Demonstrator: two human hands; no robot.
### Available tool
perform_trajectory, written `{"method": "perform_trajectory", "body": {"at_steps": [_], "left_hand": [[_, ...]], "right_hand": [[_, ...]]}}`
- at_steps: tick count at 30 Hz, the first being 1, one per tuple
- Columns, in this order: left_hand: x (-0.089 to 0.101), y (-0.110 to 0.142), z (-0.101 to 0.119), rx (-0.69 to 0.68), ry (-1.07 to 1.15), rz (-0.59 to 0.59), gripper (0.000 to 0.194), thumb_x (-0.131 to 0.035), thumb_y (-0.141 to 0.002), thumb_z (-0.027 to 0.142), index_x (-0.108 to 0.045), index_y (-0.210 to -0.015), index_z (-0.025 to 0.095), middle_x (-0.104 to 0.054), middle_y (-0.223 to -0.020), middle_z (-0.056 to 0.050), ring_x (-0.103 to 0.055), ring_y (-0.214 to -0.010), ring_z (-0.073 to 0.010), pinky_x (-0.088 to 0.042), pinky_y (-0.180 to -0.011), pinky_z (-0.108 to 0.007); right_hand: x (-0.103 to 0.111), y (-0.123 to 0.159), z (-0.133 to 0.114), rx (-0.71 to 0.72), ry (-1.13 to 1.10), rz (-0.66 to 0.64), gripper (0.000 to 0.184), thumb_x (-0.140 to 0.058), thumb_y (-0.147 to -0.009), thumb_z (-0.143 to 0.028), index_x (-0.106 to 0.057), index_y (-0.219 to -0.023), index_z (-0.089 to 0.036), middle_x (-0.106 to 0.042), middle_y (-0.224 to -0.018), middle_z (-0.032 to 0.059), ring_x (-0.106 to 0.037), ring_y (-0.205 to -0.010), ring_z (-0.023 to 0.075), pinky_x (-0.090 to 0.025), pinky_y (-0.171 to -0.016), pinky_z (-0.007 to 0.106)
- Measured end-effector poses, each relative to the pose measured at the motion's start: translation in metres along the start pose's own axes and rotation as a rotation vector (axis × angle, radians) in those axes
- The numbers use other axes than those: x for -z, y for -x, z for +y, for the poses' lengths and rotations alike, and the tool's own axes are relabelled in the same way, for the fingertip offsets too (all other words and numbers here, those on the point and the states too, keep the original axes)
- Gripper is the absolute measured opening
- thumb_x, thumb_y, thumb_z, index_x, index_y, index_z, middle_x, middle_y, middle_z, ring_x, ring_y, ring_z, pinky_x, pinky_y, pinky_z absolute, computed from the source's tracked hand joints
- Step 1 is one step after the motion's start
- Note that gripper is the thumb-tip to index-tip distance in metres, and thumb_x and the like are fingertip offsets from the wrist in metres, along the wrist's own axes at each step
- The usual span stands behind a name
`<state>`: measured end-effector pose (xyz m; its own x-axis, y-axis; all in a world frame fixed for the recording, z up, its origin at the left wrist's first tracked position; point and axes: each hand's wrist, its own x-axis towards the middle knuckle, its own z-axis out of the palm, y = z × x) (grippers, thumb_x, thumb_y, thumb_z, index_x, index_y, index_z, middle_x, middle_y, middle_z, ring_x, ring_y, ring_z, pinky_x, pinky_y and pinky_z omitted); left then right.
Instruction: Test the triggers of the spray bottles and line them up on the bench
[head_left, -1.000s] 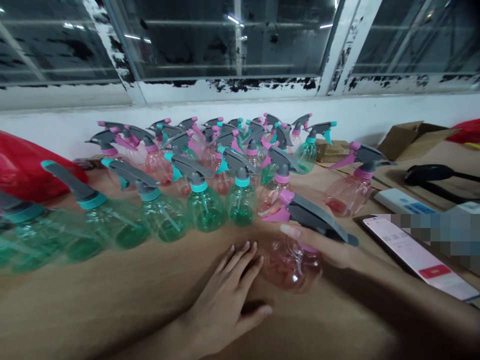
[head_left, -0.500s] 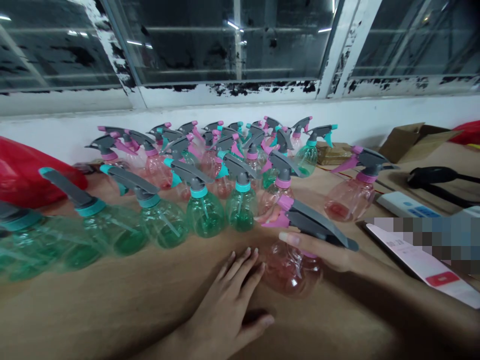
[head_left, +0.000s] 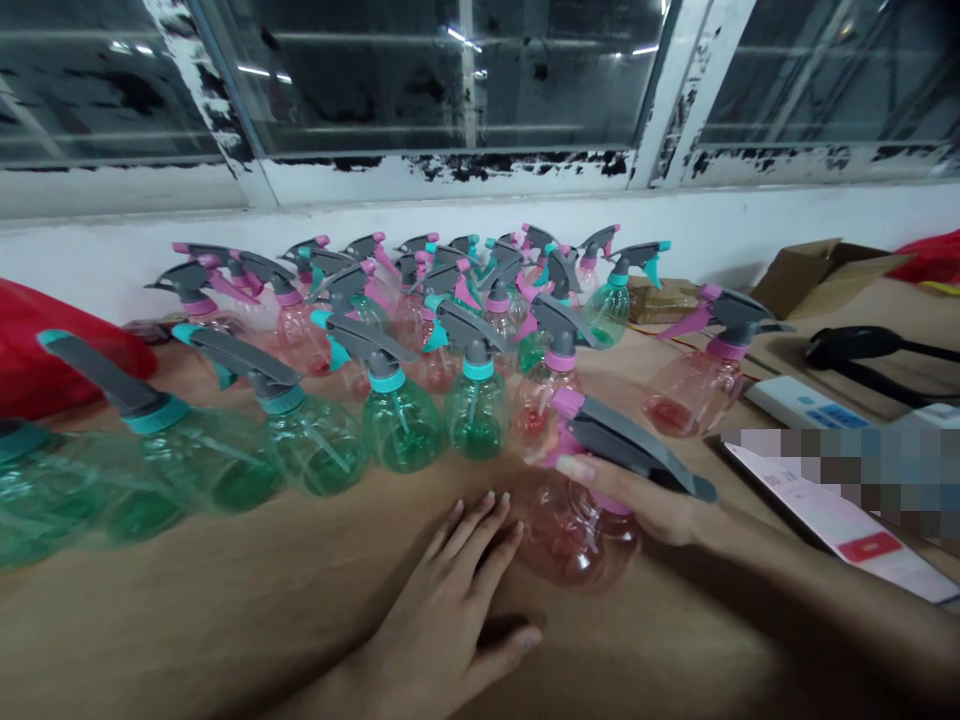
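In the head view my right hand [head_left: 652, 500] is wrapped round the neck of a pink spray bottle [head_left: 577, 550], just below its grey trigger head. The fingers at the pink trigger are partly hidden behind the head. This bottle is at the near right of the wooden table [head_left: 247, 620]. Fingers spread, my left hand [head_left: 457, 590] lies flat on the table, left of that bottle, holding nothing. A green spray bottle [head_left: 477, 420] and a second pink spray bottle [head_left: 541, 405] stand just beyond my hands.
Several more green and pink spray bottles [head_left: 315, 440] stand in rows toward the wall. One pink bottle [head_left: 697, 385] is apart at right. A phone [head_left: 810, 510], a white device [head_left: 810, 405], a black object [head_left: 855, 345] and an open cardboard box [head_left: 817, 280] lie farther right. Red plastic [head_left: 60, 350] is at left.
The view has shifted slightly, moving the bottles a little leftward in the picture. At the held bottle, the pink trigger looks pulled closer to its neck. My left hand stays flat.
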<state>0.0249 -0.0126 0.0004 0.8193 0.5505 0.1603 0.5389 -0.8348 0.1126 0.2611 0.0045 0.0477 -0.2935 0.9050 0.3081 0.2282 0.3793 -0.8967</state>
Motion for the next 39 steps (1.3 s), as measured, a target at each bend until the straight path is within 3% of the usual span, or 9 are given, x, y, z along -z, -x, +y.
{"method": "perform_trajectory", "body": {"at_steps": [4, 11, 17, 22, 39], "left_hand": [[0.0, 0.0, 0.001, 0.01, 0.009, 0.014, 0.063, -0.047, -0.092, 0.054, -0.036, -0.141, 0.016, -0.028, -0.15, -0.012, -0.026, -0.137, -0.0294, -0.028, -0.108, -0.049], [0.001, -0.001, 0.001, 0.006, 0.026, 0.023, 0.063, -0.049, -0.092, 0.051, -0.035, -0.141, 0.015, -0.029, -0.15, -0.012, -0.026, -0.137, -0.0296, -0.028, -0.108, -0.049], [0.003, -0.001, 0.001, 0.021, 0.024, -0.007, 0.063, -0.05, -0.091, 0.053, -0.037, -0.14, 0.016, -0.029, -0.15, -0.011, -0.026, -0.137, -0.0292, -0.028, -0.108, -0.048], [0.003, -0.001, 0.002, 0.015, 0.004, -0.013, 0.064, -0.049, -0.092, 0.052, -0.036, -0.141, 0.013, -0.028, -0.15, -0.013, -0.025, -0.137, -0.0307, -0.029, -0.107, -0.049], [0.001, -0.001, 0.001, 0.022, 0.022, 0.007, 0.063, -0.048, -0.092, 0.054, -0.036, -0.141, 0.017, -0.029, -0.15, -0.011, -0.027, -0.136, -0.0298, -0.029, -0.108, -0.048]], "right_hand": [[-0.005, -0.002, -0.009, -0.105, -0.131, -0.048, 0.027, -0.052, -0.09, -0.041, -0.068, -0.106, -0.026, -0.068, -0.109, 0.0046, -0.063, -0.105, 0.0212, -0.05, -0.092, 0.035], [-0.006, 0.001, -0.004, -0.199, -0.254, -0.054, 0.032, -0.057, -0.087, -0.041, -0.064, -0.115, -0.027, -0.07, -0.11, 0.0052, -0.063, -0.107, 0.0234, -0.052, -0.091, 0.038], [-0.004, 0.002, -0.003, -0.176, -0.218, -0.072, 0.029, -0.055, -0.089, -0.038, -0.065, -0.114, -0.028, -0.067, -0.117, 0.0044, -0.06, -0.112, 0.0239, -0.048, -0.098, 0.039], [-0.003, 0.0, -0.003, -0.068, -0.146, -0.036, 0.03, -0.054, -0.09, -0.037, -0.061, -0.119, -0.03, -0.067, -0.117, 0.0022, -0.06, -0.112, 0.0191, -0.039, -0.106, 0.037], [-0.002, -0.001, 0.001, -0.009, -0.108, -0.041, 0.032, -0.051, -0.092, -0.036, -0.058, -0.123, -0.032, -0.067, -0.116, 0.001, -0.063, -0.106, 0.0173, -0.044, -0.1, 0.034]]}}
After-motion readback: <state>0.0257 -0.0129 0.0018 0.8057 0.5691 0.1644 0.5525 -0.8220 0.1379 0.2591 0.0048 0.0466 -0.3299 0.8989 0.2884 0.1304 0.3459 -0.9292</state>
